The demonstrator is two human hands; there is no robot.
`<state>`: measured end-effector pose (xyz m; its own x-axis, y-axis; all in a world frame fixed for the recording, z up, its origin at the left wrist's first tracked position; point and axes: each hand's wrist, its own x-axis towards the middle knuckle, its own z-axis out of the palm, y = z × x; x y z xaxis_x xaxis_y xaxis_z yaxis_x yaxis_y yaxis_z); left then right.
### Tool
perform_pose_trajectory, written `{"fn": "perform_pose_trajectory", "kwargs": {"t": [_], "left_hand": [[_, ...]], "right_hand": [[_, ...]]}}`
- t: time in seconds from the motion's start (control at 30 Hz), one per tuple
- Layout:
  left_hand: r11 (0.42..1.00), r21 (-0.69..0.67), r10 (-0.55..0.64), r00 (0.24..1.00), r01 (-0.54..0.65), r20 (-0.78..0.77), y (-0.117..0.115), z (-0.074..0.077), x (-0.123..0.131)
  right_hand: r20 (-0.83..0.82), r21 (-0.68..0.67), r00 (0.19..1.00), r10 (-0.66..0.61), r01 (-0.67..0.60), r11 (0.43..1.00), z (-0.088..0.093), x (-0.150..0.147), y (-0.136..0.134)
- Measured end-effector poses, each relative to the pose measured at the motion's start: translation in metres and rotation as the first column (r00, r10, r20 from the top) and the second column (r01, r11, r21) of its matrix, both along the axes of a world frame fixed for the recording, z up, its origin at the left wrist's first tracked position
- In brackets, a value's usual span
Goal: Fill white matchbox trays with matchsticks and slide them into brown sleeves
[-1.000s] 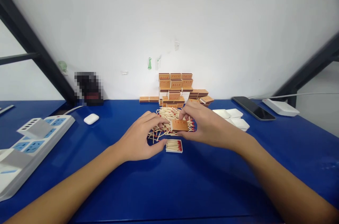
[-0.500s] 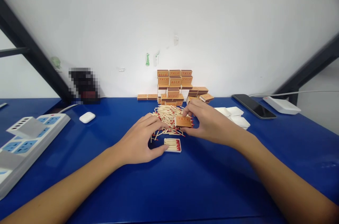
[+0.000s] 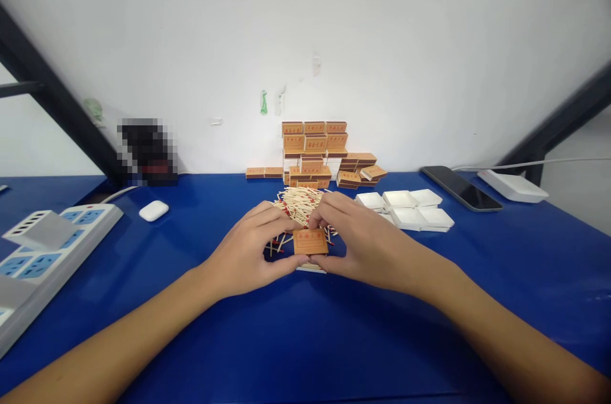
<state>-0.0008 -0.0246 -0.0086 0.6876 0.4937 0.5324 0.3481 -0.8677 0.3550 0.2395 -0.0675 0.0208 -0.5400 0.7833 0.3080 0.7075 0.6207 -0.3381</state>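
An orange matchbox sleeve (image 3: 310,242) with red print is held between both hands, label facing up. My right hand (image 3: 367,235) pinches its right side with thumb and fingers. The thumb and fingertips of my left hand (image 3: 251,248) close on its left side. Just below and partly covered by the sleeve lies a white matchbox tray (image 3: 311,268) with matches in it. Behind the hands spreads a heap of loose red-tipped matches (image 3: 300,199), partly hidden by my fingers.
Matchboxes (image 3: 315,143) stand stacked against the wall. Several white trays (image 3: 410,218) lie to the right, before a phone (image 3: 461,189) and a white box-shaped device (image 3: 513,186). A power strip (image 3: 71,251) and a white earbud case (image 3: 153,210) are at left on the blue table (image 3: 305,340).
My right hand has brought the sleeve left and nearer, over the filled tray. My left hand has moved from the tray's edge to the sleeve.
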Motion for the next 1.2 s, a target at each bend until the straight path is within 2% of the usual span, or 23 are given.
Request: {"fn": "perform_pose_trajectory", "kwargs": {"t": [0.07, 0.17, 0.3, 0.5, 0.7, 1.07, 1.2], "left_hand": [[1.000, 0.007, 0.005, 1.000, -0.005, 0.002, 0.003, 0.000, -0.003], [0.998, 0.026, 0.058, 0.998, -0.058, -0.006, 0.009, 0.002, -0.008], [0.991, 0.045, 0.123, 0.992, -0.122, -0.016, 0.017, 0.003, -0.014], [0.991, 0.029, 0.132, 0.990, -0.131, -0.040, 0.024, 0.001, -0.018], [0.982, -0.041, 0.184, 0.982, -0.185, -0.032, 0.028, 0.000, -0.022], [0.974, -0.124, 0.181, 0.980, -0.190, -0.086, 0.034, 0.002, -0.025], [0.971, -0.164, 0.164, 0.983, -0.176, -0.087, 0.036, 0.000, -0.026]], "right_hand": [[0.018, -0.035, 1.000, -0.022, 0.022, 0.999, 0.002, 0.004, 0.001], [0.085, -0.163, 0.995, -0.051, 0.064, 0.985, 0.003, 0.012, 0.004], [0.120, -0.291, 0.993, 0.007, 0.028, 0.956, -0.003, 0.013, 0.006], [0.082, -0.269, 0.996, 0.028, -0.005, 0.963, -0.003, 0.015, 0.009], [-0.026, -0.257, 0.994, -0.103, 0.093, 0.962, 0.006, 0.034, 0.023], [-0.244, -0.237, 0.964, -0.107, 0.047, 0.970, 0.000, 0.037, 0.034], [-0.263, -0.237, 0.960, -0.093, 0.029, 0.971, 0.000, 0.037, 0.035]]}}
